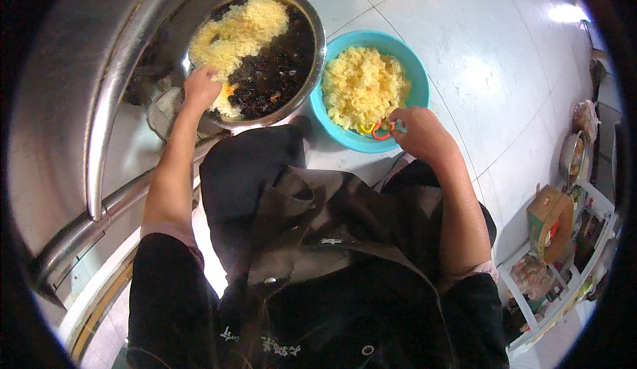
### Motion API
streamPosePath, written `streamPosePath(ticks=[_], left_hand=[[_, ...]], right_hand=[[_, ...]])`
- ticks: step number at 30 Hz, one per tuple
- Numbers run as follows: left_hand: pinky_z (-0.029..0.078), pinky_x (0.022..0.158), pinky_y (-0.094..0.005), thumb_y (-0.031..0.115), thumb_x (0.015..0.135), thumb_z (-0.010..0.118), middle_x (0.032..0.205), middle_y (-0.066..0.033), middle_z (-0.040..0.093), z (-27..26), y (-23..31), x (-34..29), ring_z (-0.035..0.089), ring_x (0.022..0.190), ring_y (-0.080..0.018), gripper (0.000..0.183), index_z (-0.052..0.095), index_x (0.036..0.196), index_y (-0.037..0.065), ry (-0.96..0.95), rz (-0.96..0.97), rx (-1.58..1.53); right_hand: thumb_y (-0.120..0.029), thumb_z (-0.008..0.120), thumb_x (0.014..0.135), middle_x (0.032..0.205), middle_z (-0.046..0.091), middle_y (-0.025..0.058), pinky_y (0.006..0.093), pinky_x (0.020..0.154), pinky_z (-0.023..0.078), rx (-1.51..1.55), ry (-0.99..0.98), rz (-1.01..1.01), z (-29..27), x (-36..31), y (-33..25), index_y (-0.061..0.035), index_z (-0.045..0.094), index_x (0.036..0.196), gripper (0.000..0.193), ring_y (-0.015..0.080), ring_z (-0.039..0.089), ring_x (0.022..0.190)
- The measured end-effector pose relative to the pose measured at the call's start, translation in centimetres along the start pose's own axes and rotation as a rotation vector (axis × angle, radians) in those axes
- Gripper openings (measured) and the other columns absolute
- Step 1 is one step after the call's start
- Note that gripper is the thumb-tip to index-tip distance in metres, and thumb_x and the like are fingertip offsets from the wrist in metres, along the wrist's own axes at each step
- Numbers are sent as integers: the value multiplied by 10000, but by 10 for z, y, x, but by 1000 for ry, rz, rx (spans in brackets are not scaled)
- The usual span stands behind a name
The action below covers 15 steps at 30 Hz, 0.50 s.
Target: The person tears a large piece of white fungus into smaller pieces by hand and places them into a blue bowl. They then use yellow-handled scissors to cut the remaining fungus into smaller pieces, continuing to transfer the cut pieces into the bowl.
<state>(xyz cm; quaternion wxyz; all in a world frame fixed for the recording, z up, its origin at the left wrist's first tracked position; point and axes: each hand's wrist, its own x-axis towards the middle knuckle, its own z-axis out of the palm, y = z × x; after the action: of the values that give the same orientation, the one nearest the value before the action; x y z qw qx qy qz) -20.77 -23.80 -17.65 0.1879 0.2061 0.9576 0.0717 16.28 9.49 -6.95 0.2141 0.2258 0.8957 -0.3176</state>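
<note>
**Two bowls of ruffly yellow stuff, one hand at each**

So the main thing here is a pile of yellow pieces (pixel 363 85), pale, frilly and kinda spongy-looking, heaped in the blue bowl (pixel 419 84). More of the same sits left of the blue bowl, in a big metal bowl (pixel 320 37), clumped along that one's left and far side. There's a small patch of deeper orange by the fingers over there.

The person has both arms stretched forward, bare from about the elbow. The left hand (pixel 202 89) is well left of the blue bowl, reaching over the metal one's rim, knuckles up, fingers curled in close at the yellow stuff. Can't tell if it's actually got a piece. The right hand (pixel 421 133) is at the near right rim of the blue bowl, fingers mostly folded, thumb and finger close together right by the scissors (pixel 375 131), which show orange and yellow loops. Can't tell how firmly, or if, it's gripping them.

Besides the yellow clumps, the metal bowl has dark, wet-looking bits (pixel 272 67). Way off to the blue bowl's right and nearer the person, there's a white crate (pixel 519 299) with bags and a cardboard box (pixel 541 203).
</note>
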Motion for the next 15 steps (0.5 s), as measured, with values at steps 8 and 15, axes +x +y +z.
streamPosePath(ticks=[8,15], left_hand=[[506,921,-418,377,798,780,1204,-176,681,72,-46,13,662,1075,-304,611,607,1274,36,-71,-312,-79],[507,745,-394,314,838,754,954,-124,706,93,-70,35,654,769,-246,383,673,1074,23,-272,-536,-593]], right_hand=[[-161,716,815,929,699,223,462,805,532,-22,-59,58,11,6,9,-69,726,1072,273,381,678,910],[-133,689,807,929,698,224,454,809,533,-10,-77,-26,16,14,5,-59,729,1065,271,384,674,902]])
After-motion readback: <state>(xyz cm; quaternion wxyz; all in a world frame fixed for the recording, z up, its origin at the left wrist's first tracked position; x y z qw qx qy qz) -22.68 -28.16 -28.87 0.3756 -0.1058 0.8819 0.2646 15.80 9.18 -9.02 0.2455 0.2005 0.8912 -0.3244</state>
